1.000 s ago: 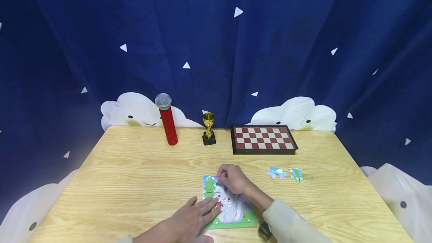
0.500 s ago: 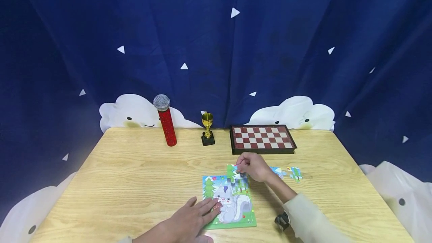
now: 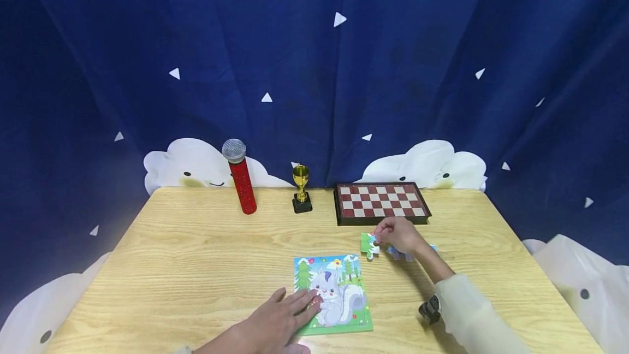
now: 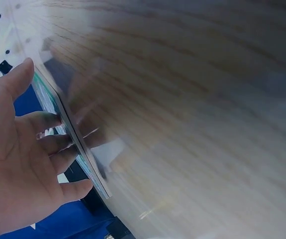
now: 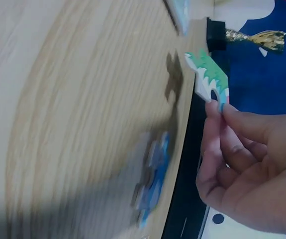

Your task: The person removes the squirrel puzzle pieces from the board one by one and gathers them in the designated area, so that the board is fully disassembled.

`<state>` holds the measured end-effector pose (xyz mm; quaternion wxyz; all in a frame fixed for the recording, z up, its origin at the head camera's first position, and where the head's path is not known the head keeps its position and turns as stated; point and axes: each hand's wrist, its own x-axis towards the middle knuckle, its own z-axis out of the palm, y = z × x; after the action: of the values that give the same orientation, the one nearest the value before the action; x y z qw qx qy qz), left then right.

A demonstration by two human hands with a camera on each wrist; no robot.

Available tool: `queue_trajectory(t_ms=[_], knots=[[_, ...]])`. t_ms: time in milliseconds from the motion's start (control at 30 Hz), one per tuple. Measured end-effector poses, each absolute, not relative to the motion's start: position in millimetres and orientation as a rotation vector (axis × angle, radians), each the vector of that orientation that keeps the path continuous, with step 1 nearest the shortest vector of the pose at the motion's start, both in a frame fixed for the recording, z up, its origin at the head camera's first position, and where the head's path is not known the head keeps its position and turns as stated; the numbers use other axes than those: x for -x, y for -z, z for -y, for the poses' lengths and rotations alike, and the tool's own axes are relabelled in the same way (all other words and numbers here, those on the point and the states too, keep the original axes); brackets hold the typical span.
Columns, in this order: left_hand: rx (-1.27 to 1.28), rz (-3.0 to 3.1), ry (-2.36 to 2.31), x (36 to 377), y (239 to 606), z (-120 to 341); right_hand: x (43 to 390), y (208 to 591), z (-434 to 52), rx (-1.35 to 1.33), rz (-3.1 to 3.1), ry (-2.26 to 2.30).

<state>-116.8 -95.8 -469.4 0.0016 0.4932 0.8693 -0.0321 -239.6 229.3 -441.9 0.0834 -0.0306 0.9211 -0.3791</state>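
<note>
A squarish jigsaw puzzle (image 3: pixel 339 294) with a grey squirrel picture lies near the front of the table. My left hand (image 3: pixel 275 316) rests on its left side, fingers extended over the squirrel; the left wrist view shows the puzzle's edge (image 4: pixel 75 132) by the fingers. Past the puzzle's upper right, my right hand (image 3: pixel 400 234) pinches a green, white and blue puzzle piece (image 3: pixel 368 245) between thumb and fingertips. In the right wrist view this piece (image 5: pixel 210 74) is raised off the table. Loose blue puzzle pieces (image 5: pixel 152 179) lie below the hand, partly hidden by it in the head view.
Behind the right hand sits a red and white checkered board (image 3: pixel 382 201) in a black frame. A small gold trophy (image 3: pixel 301 187) and a red microphone (image 3: pixel 242 179) stand along the back, before a dark blue curtain (image 3: pixel 295 42).
My right hand has moved from the puzzle's upper left to beyond its right side, carrying the puzzle piece off the picture. The left hand stays on the puzzle.
</note>
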Motion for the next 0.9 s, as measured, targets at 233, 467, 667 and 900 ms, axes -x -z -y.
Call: queue_trajectory(t_ms=[233,467,667,900], knots=[[-1.563,-2.742,0.094,116,470,96,243,446,-233,-0.035,-2.792,0.945],[-1.509,-2.702,0.043,117,467,95,247,457,-236,-0.039,-2.817,0.871],[-1.471,-2.662,-0.107,118,466,95,245,460,-236,-0.019,-2.828,0.85],[-1.456,-2.674,-0.192,118,464,96,238,451,-231,0.039,-2.82,0.899]])
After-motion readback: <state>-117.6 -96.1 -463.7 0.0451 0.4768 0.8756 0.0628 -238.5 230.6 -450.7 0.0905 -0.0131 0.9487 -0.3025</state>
